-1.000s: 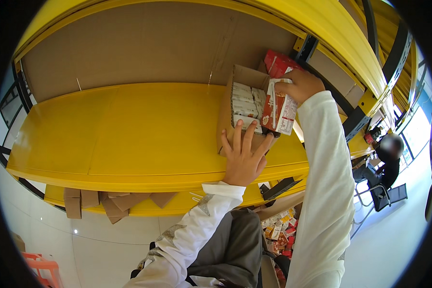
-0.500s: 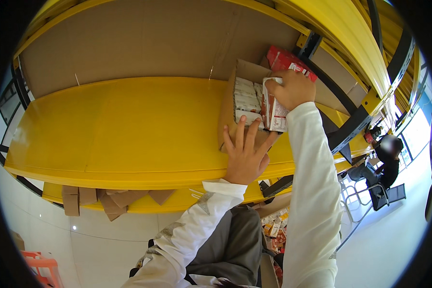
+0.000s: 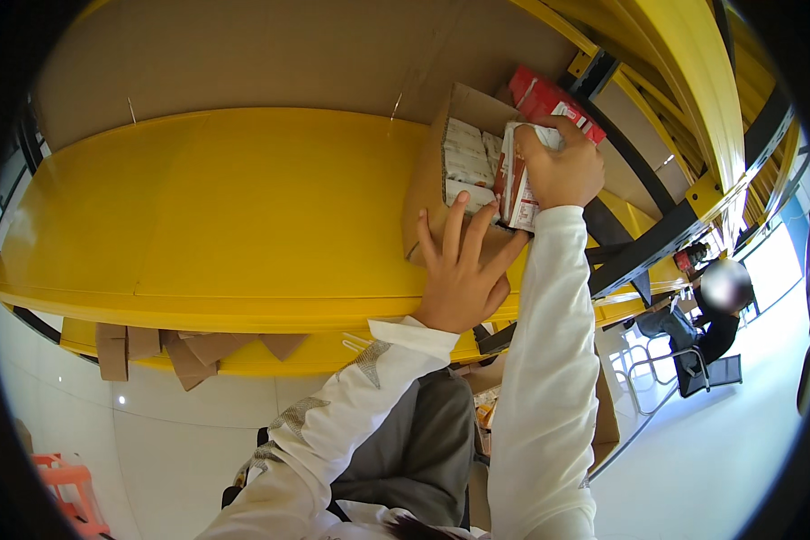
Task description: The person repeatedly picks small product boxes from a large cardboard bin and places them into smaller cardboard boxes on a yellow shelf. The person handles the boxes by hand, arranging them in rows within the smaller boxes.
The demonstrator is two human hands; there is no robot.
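Note:
An open cardboard box stands toward the right end of the yellow shelf. Small white cartons fill its left side in rows. At the box's right side, my right hand grips a red-and-white carton from above, thumb on its near top edge and fingers partly hidden behind. My left hand rests against the box's front wall with fingers spread, the tips reaching up to its rim; it holds nothing. Just behind the box lies a red package, close to my right hand.
A black metal post and yellow beams border the shelf on the right. Flattened cardboard pieces poke out below. Under my arms is a carton of small packs. A person sits at far right; a red plastic stool stands lower left.
The view has shifted, so the shelf sits slightly higher and further left. Both hands keep their places at the box; the gripped carton looks slightly more tilted.

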